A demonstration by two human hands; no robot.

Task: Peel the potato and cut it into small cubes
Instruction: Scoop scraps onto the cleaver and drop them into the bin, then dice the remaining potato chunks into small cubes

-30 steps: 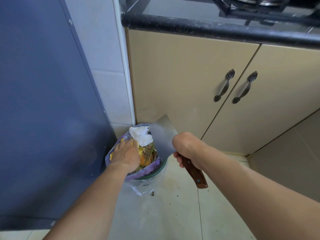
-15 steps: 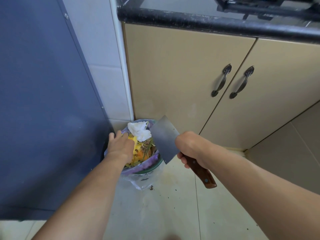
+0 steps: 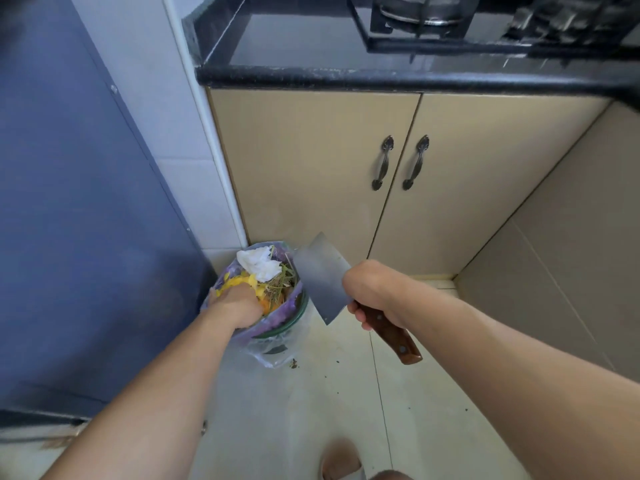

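Beige cabinet (image 3: pixel 311 174) with 2 doors and 2 dark handles (image 3: pixel 382 162) stands under black countertop (image 3: pixel 381 79). Cream tiled floor (image 3: pixel 346 410), white tiled wall (image 3: pixel 156 98), blue panel (image 3: pixel 69 202).

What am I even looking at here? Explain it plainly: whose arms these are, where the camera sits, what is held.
No machine here: a person wears one wide-angle camera on the head, looking forward and down, so the two bare arms are their own. The right hand grips a cleaver by its brown wooden handle, with the blade over the rim of a small waste bin on the tiled floor. The left hand reaches down into the bin's scraps; whether it holds anything cannot be seen. The bin has a purple liner and holds yellow peelings and a crumpled white tissue. Behind stand beige cabinet doors under a black countertop with a gas stove. No potato is in view.
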